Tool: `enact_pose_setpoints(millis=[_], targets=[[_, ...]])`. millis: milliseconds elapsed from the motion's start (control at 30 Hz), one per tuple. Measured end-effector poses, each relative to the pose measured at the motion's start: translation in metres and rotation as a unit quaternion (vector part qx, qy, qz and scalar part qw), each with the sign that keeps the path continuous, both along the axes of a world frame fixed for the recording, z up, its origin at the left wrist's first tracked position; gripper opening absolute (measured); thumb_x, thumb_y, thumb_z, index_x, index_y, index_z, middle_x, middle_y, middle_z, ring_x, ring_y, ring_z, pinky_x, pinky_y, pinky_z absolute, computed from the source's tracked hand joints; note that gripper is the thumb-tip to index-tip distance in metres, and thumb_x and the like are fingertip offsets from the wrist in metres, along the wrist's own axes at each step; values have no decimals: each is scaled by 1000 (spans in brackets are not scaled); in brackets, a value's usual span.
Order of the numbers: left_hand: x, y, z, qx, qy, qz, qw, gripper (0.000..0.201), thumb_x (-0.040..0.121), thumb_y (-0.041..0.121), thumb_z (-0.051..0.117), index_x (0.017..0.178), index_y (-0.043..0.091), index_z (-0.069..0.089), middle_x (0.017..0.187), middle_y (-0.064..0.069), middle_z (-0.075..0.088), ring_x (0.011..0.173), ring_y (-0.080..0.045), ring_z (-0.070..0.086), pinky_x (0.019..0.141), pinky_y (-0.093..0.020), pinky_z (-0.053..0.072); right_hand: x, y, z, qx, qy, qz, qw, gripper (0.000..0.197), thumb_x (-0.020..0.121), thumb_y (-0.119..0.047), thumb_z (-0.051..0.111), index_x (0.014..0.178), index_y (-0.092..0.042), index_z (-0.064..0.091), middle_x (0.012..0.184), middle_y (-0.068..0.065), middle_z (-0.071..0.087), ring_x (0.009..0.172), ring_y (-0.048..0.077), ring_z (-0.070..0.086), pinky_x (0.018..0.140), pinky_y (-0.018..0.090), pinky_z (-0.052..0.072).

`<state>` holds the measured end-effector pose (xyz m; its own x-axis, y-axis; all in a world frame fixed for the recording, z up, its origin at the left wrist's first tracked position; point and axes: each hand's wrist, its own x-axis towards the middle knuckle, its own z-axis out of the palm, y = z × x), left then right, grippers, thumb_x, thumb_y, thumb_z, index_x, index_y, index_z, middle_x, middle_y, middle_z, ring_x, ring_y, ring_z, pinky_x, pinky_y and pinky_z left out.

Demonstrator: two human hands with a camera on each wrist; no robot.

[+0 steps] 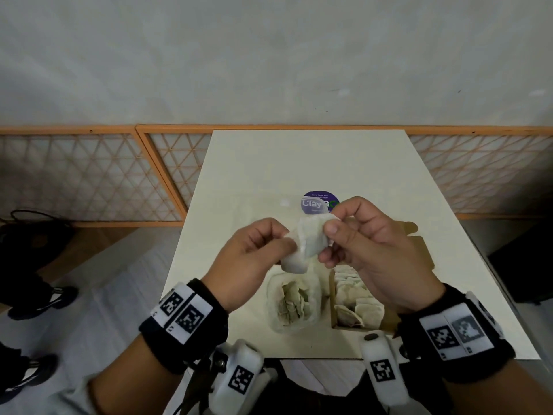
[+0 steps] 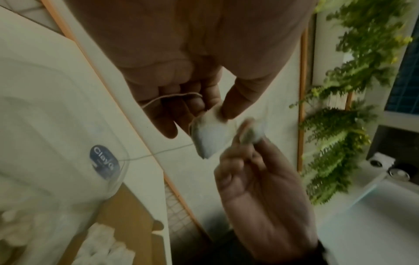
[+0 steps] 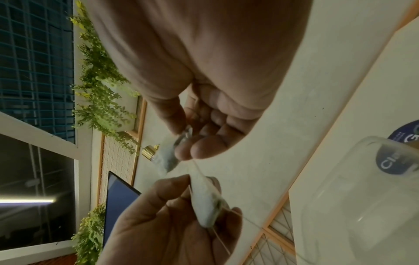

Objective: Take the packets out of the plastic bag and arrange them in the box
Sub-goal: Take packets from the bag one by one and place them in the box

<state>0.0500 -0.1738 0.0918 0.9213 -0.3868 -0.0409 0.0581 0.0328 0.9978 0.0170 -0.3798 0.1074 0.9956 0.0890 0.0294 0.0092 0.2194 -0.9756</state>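
Head view: two hands are raised above a white table [image 1: 299, 163], working at small white tea-bag packets with thin strings. The left hand [image 1: 254, 259] pinches one packet [image 1: 294, 263] between thumb and curled fingers. The right hand [image 1: 371, 247] pinches another packet [image 1: 312, 238] the same way, the two packets touching or overlapping. Below them lies the clear plastic bag [image 1: 294, 301], with packets inside, and just to its right the open cardboard box [image 1: 419, 250], partly filled with packets.

Likely risk: the strings [image 2: 172, 96] look looped around the fingers and between the packets, so pulling the hands apart could snag, tear a bag, or drag one from its pinch onto the table. Both grips are narrow, fingertip-only holds on soft paper, which gives little hold against a tug.
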Motion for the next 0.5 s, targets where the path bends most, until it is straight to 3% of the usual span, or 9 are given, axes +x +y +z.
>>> enact_pose_setpoints(millis=[100, 200, 300, 333, 400, 433, 500], targets=[[-11, -6, -7, 30, -8, -45, 999, 16, 87, 15, 65, 73, 14, 59, 68, -4, 49, 66, -17, 44, 64, -27, 38, 3, 4, 0, 9, 6, -46, 999, 17, 87, -20, 68, 99, -13, 59, 83, 12, 71, 66, 24, 68, 61, 31, 55], [-17, -6, -9, 61, -35, -71, 995, 16, 90, 22, 68, 82, 8, 65, 74, -19, 57, 69, -22, 50, 68, -35, 43, 7, 3, 1, 0, 12, -77, 997, 15, 89, -21, 68, 99, -12, 60, 86, 13, 73, 67, 22, 70, 63, 34, 56], [-20, -2, -8, 88, -68, -95, 989, 17, 89, 33, 70, 87, 16, 70, 86, -24, 63, 75, -36, 59, 73, -49, 51, 9, -1, 1, -9, 17, -107, 994, 15, 89, -23, 68, 98, -13, 61, 85, 12, 75, 67, 22, 71, 65, 35, 57], [-20, -1, -8, 100, -80, -96, 987, 17, 88, 35, 71, 88, 18, 72, 92, -20, 65, 82, -34, 63, 77, -50, 53, 10, -2, 0, -8, 18, -116, 993, 12, 90, -22, 68, 97, -14, 62, 85, 12, 75, 67, 22, 71, 65, 36, 57], [-22, 3, -8, 120, -103, -61, 986, 11, 84, 33, 75, 86, 22, 74, 108, -2, 65, 106, -16, 65, 92, -37, 51, 11, -3, 0, -16, 17, -131, 991, 5, 96, -15, 67, 96, -14, 62, 83, 12, 75, 67, 22, 71, 66, 37, 57], [-22, 4, -6, 122, -105, -32, 986, 10, 82, 31, 76, 86, 22, 75, 118, 4, 63, 121, -10, 60, 99, -30, 46, 11, -4, -1, -25, 16, -135, 990, 4, 98, -12, 65, 97, -13, 62, 83, 12, 75, 68, 22, 71, 66, 38, 57], [-19, 6, -3, 97, -103, 7, 990, 13, 80, 29, 79, 85, 18, 75, 132, 9, 58, 139, -3, 47, 109, -29, 37, 10, -3, -3, -36, 16, -128, 991, 4, 100, -9, 63, 98, -11, 61, 83, 12, 75, 69, 23, 71, 68, 39, 57]])
